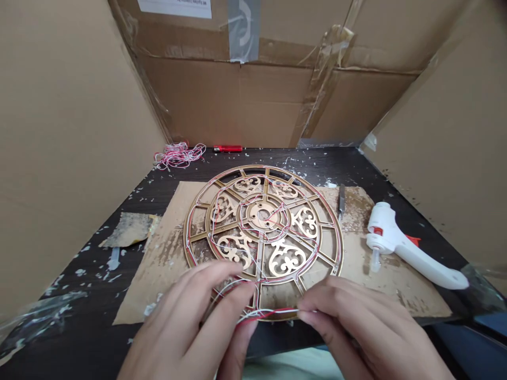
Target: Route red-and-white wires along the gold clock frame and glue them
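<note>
- Gold fretwork disc (263, 221) is laid flat on a cardboard sheet (166, 258) at the centre of the dark tabletop (99, 338).
- Red and white wires (273, 312) are seen threaded around the disc's rim and spokes; loose ends are gathered at its 6 o'clock edge.
- Left hand (194, 327): fingers pinched on the wires at the rim, about 7 o'clock of the disc.
- Right hand (364, 327): fingertips closed on the same wires, about 5 o'clock.
- White glue gun (400, 248) is laid at 3 o'clock, apart from the disc.
- Spare wire bundle (178, 154) and red lighter (227, 149) are noted at 11 o'clock.
</note>
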Demonstrator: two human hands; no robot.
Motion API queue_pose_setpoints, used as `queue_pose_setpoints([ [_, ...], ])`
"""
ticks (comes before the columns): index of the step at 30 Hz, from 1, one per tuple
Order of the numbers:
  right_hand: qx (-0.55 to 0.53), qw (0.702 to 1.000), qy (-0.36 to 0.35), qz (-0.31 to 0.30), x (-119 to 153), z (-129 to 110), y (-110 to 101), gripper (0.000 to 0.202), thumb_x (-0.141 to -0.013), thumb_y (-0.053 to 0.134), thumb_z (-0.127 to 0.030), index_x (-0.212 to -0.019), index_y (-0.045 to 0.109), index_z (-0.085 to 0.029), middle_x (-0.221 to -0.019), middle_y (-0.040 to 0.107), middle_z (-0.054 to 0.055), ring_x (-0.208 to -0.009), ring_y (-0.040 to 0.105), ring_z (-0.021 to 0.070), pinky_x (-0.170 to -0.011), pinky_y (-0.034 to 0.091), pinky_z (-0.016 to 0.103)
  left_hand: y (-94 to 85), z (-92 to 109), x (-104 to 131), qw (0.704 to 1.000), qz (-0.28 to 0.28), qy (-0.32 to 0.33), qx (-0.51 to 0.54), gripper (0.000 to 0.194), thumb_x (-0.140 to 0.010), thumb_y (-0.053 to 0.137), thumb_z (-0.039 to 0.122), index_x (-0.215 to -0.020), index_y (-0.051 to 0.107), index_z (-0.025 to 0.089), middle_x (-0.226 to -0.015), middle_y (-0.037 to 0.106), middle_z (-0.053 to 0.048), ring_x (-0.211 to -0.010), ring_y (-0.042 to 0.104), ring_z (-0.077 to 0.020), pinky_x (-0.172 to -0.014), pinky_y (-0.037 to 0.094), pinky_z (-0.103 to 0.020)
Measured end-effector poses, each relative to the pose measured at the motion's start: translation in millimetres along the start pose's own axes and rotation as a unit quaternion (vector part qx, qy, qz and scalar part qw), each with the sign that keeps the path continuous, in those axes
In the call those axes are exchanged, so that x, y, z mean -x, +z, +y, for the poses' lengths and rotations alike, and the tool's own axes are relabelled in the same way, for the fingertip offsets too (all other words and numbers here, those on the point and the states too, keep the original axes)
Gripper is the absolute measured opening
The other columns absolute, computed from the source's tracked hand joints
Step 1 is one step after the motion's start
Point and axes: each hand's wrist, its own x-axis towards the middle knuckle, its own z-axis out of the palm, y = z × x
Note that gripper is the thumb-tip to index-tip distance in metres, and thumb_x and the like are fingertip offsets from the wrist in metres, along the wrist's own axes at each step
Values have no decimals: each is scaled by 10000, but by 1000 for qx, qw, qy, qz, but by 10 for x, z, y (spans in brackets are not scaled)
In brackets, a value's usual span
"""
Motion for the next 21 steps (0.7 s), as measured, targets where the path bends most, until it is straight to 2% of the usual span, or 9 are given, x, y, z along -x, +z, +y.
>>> queue_pose_setpoints([
  [1,15,1000,-20,8,-17,-13,16,177,-946,429,-181,-821,553,-203,-690,628,-28,-597,601,102,-567,511,214,-13,6,2,1000,7,6,-27,297,-804,559,223,-1101,574,213,-1123,625,-34,-1052,585,-164,-967,434,-277],
  [3,39,996,-75,26,-69,-39,51,245,-967,370,-179,-812,559,-192,-705,648,-8,-612,606,122,-583,506,253,-18,33,0,997,18,47,-61,341,-813,562,224,-1148,557,161,-1079,650,-25,-1040,565,-158,-1069,330,-313],
  [6,52,991,-119,25,-157,-72,78,299,-985,324,-178,-824,575,-177,-747,672,17,-657,623,131,-624,506,263,21,83,-25,992,45,85,-84,209,-825,508,119,-1019,581,147,-843,674,13,-851,573,-129,-1031,336,-307],
  [9,16,995,-97,1,-220,-83,57,217,-962,400,-149,-835,574,-171,-755,656,12,-665,600,127,-638,489,259,70,112,-68,994,59,53,-74,197,-856,392,78,-890,553,187,-755,646,31,-751,583,-115,-918,383,-270],
  [12,-21,996,-75,-37,-289,-73,5,155,-929,445,-113,-854,568,-168,-763,632,-3,-664,569,112,-622,465,243,89,114,-109,997,33,34,-65,199,-894,346,125,-873,527,204,-728,630,40,-708,587,-113,-818,415,-263],
  [16,-60,994,-36,-88,-410,-46,-80,118,-928,461,-140,-897,560,-196,-766,602,-39,-691,548,89,-631,433,215,73,78,-145,997,14,39,-66,165,-895,381,134,-893,531,204,-701,624,55,-678,576,-113,-826,382,-282],
  [19,-64,993,-7,-103,-480,-31,-124,116,-936,453,-166,-886,547,-212,-759,581,-50,-682,527,81,-619,405,210,51,47,-173,997,12,32,-76,139,-899,431,151,-939,562,175,-751,649,34,-692,566,-120,-826,363,-299],
  [21,-73,991,7,-113,-505,-29,-131,117,-939,453,-167,-887,544,-219,-759,578,-56,-680,522,74,-614,393,204,43,33,-191,998,5,23,-67,112,-898,460,169,-896,572,181,-704,620,43,-666,534,-114,-792,357,-285],
])
